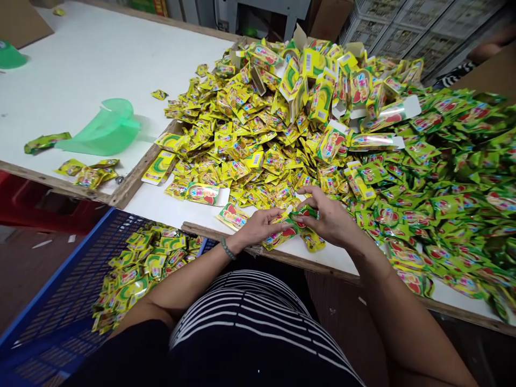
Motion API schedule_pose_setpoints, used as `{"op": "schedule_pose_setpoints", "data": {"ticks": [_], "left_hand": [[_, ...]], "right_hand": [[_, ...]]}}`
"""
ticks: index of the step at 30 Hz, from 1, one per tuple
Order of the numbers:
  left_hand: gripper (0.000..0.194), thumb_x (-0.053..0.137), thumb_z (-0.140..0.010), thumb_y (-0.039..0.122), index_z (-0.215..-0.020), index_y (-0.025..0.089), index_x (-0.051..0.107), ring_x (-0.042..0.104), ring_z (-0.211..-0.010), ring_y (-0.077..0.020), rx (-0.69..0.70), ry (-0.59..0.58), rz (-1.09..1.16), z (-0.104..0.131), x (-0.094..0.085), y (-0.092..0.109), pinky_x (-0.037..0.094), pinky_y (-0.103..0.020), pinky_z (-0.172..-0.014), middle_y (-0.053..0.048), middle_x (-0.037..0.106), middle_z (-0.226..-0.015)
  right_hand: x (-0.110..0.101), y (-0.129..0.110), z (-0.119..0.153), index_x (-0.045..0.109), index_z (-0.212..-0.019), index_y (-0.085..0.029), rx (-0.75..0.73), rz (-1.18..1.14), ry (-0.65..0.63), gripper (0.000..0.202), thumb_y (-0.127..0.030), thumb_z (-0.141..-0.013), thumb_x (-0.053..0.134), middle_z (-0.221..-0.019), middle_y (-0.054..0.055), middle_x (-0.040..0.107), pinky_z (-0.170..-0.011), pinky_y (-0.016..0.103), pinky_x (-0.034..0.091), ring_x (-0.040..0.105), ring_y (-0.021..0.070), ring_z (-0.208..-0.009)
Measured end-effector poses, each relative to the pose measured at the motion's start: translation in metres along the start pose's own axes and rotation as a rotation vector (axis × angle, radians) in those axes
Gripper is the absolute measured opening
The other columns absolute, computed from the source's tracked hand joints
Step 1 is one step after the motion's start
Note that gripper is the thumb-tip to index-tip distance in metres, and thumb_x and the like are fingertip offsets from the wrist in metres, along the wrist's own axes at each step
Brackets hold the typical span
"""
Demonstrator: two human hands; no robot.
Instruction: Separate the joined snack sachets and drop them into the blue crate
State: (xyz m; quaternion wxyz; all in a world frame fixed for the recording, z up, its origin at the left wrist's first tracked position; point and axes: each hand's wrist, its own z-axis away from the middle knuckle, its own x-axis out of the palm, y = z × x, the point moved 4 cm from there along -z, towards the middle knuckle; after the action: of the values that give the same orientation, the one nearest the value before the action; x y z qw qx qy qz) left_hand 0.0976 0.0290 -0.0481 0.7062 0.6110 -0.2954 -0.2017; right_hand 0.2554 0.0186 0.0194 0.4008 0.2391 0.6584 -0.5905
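Over the table's front edge, my left hand (260, 227) is closed on a small yellow-and-green box (278, 239), partly hidden by my fingers. My right hand (332, 220) pinches a green candy packet (305, 211) with a watermelon picture, right at the end of that box. A yellow packet (313, 241) lies on the table just below my right fingers. Beyond my hands rises a heap of yellow candy packets (237, 145), and to the right spreads a heap of green packets (455, 188). A flat-lying box (233, 216) is close to my left hand.
Several open small boxes (318, 97) rest on the heap. A blue crate (52, 301) below left holds filled boxes (149, 263). On the white table (100, 48) sits a green scoop (108, 129), behind a wooden strip (139, 172). Another person's arm (484, 51) shows at upper right.
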Motion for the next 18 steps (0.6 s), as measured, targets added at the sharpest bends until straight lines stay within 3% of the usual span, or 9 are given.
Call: {"op": "schedule_pose_setpoints", "data": {"ticks": [5, 10, 16, 18], "left_hand": [[0.036, 0.058, -0.085, 0.05, -0.087, 0.015, 0.065, 0.052, -0.078, -0.0141, 0.042, 0.029, -0.242, 0.001, -0.005, -0.004, 0.042, -0.026, -0.073, -0.001, 0.06, -0.082], [0.034, 0.061, -0.084, 0.046, -0.098, 0.016, 0.066, 0.056, -0.083, -0.0161, 0.082, 0.067, -0.351, 0.003, -0.006, -0.001, 0.043, -0.027, -0.077, -0.002, 0.065, -0.091], [0.038, 0.065, -0.08, 0.047, -0.1, 0.015, 0.067, 0.057, -0.082, -0.0163, 0.046, -0.038, -0.364, 0.002, 0.0, 0.005, 0.043, -0.027, -0.075, -0.002, 0.066, -0.088], [0.039, 0.066, -0.079, 0.048, -0.1, 0.015, 0.068, 0.056, -0.08, -0.0158, 0.035, -0.045, -0.372, 0.001, 0.0, 0.005, 0.043, -0.026, -0.075, -0.001, 0.066, -0.085]], "right_hand": [[0.003, -0.009, -0.006, 0.045, -0.124, -0.02, -0.007, 0.107, -0.033, 0.048, -0.017, -0.078, 0.059, -0.095, 0.007, 0.072, -0.069, 0.032, 0.042, 0.066, 0.0248, -0.079], [0.002, -0.019, -0.012, 0.047, -0.123, -0.02, -0.056, 0.129, -0.108, 0.048, -0.014, -0.076, 0.057, -0.086, 0.004, 0.069, -0.066, 0.028, 0.039, 0.063, 0.0222, -0.077], [-0.003, -0.021, -0.016, 0.045, -0.124, -0.023, -0.053, -0.034, -0.311, 0.05, -0.013, -0.076, 0.058, -0.079, -0.002, 0.067, -0.067, 0.026, 0.04, 0.06, 0.0167, -0.071], [-0.002, -0.022, -0.017, 0.044, -0.123, -0.023, -0.076, -0.039, -0.324, 0.05, -0.013, -0.076, 0.057, -0.078, -0.003, 0.066, -0.066, 0.026, 0.04, 0.06, 0.0164, -0.071]]}}
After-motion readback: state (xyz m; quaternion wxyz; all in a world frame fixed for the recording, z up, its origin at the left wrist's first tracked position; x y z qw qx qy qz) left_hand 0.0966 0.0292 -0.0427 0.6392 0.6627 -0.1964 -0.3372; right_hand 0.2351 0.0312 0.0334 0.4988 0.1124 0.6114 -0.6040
